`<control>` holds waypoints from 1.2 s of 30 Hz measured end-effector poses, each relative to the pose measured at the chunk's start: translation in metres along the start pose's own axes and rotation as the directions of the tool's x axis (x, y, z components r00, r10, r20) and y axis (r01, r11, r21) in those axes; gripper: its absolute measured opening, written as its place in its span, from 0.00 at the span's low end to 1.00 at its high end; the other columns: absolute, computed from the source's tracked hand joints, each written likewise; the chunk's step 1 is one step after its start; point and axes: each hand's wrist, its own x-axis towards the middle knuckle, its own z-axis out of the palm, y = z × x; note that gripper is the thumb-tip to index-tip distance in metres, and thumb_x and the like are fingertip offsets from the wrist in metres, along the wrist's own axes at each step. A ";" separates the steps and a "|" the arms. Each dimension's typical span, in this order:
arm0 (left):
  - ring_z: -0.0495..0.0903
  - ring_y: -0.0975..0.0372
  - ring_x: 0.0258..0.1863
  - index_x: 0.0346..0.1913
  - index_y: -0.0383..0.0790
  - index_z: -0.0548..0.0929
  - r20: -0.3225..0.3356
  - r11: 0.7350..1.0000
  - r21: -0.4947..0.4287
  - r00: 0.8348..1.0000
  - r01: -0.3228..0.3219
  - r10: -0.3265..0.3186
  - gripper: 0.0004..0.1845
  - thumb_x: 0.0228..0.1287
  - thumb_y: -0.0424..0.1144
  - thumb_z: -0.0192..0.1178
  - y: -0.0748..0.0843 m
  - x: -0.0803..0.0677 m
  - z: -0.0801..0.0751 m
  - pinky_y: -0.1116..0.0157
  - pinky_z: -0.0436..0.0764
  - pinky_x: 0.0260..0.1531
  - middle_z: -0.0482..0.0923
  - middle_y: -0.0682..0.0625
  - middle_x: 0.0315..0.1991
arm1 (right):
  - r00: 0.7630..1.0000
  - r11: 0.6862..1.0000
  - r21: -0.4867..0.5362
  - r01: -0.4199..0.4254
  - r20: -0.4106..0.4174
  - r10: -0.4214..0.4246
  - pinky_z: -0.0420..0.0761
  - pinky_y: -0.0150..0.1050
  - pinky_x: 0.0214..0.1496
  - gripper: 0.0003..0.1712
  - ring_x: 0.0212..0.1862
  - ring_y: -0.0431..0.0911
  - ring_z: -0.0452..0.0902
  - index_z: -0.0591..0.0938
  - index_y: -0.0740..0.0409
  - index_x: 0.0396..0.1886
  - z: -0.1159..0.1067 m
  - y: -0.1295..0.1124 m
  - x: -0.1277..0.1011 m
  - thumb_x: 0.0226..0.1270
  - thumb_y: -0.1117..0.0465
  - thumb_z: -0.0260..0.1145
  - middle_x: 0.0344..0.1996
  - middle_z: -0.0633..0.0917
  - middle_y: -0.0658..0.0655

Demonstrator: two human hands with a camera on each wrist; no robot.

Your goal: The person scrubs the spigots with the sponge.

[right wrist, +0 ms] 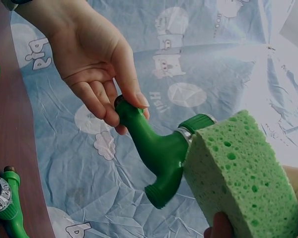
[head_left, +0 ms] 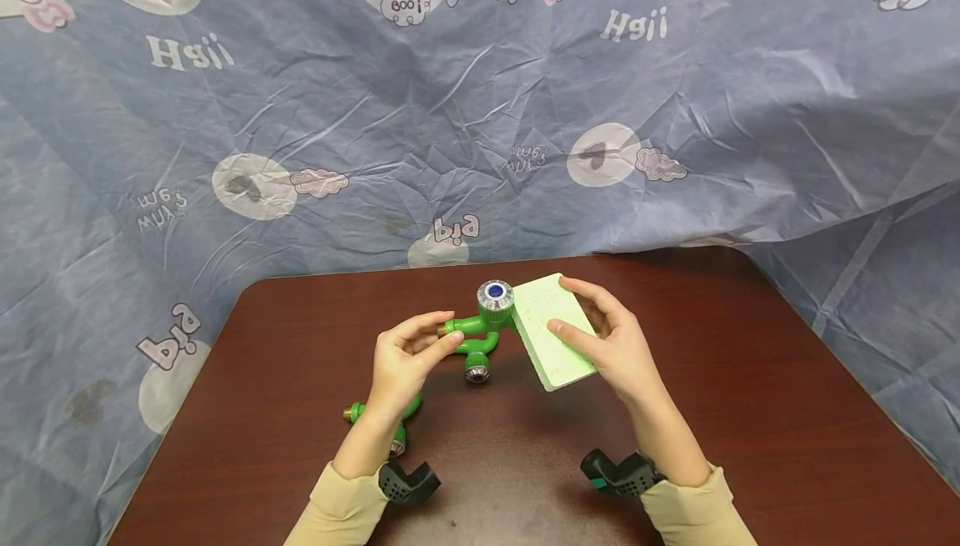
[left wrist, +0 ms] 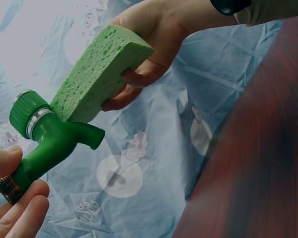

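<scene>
Left hand (head_left: 406, 360): thumb and fingertips (left wrist: 21, 198) pinch the brass-threaded inlet end of a green plastic tap (head_left: 474, 327). The thumb sits on top, the fingers curl beneath. The tap is lifted off the table, roughly over its middle, with the inlet pointing left and the spout (left wrist: 92, 136) hanging down. A ribbed cap with a chrome ring and a blue centre (head_left: 495, 293) sits on the tap's right end.

Right hand (head_left: 611, 341): fingers (left wrist: 139, 77) are curled round the long edges of a light green cellulose sponge (head_left: 551, 331), thumb on one side and the rest on the other, gripping it firmly. One narrow end of the sponge touches the tap right at the capped head, shown plainly in both wrist views (right wrist: 238, 168). The sponge lies tilted, its near end lower and further right.

Second green tap (head_left: 378, 417) lies on the table just near and left of the left hand, partly hidden under the left wrist. Its brass thread points left. The right wrist view shows it at lower left (right wrist: 4, 201) with the same chrome-and-blue cap.

Both forearms wear pale beige sleeves (head_left: 341, 508), each with a black strapped device (head_left: 408, 481) at the wrist.

The table (head_left: 750, 396) is dark reddish-brown wood with rounded far corners. Behind and around it hangs a crumpled blue-grey cloth (head_left: 300, 112) printed with white circles, cartoon pigs and lettering.
</scene>
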 end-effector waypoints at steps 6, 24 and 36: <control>0.84 0.64 0.29 0.45 0.22 0.81 0.055 1.000 -0.023 0.998 -0.011 0.013 0.16 0.53 0.25 0.67 -0.001 -0.002 0.002 0.64 0.84 0.31 0.83 0.38 0.37 | 1.000 1.000 0.021 0.009 -0.021 -0.009 0.83 0.36 0.25 0.31 0.33 0.42 0.80 0.70 0.59 0.63 0.001 0.002 0.001 0.59 0.69 0.67 0.44 0.78 0.59; 0.85 0.61 0.33 0.47 0.23 0.81 0.040 0.998 -0.070 0.999 0.008 -0.006 0.17 0.53 0.25 0.67 0.003 -0.003 0.005 0.62 0.84 0.33 0.82 0.41 0.44 | 0.998 0.998 0.044 -0.050 0.045 0.048 0.82 0.42 0.19 0.30 0.21 0.46 0.82 0.66 0.58 0.65 0.006 0.003 0.001 0.65 0.66 0.63 0.24 0.82 0.56; 0.84 0.59 0.32 0.49 0.27 0.81 0.073 0.995 0.000 0.993 0.098 -0.098 0.21 0.48 0.23 0.69 0.002 -0.003 0.002 0.70 0.82 0.31 0.80 0.35 0.47 | 0.995 0.995 -0.006 -0.096 0.029 0.096 0.82 0.43 0.21 0.30 0.22 0.46 0.82 0.65 0.58 0.65 0.006 0.002 0.001 0.65 0.63 0.63 0.25 0.82 0.57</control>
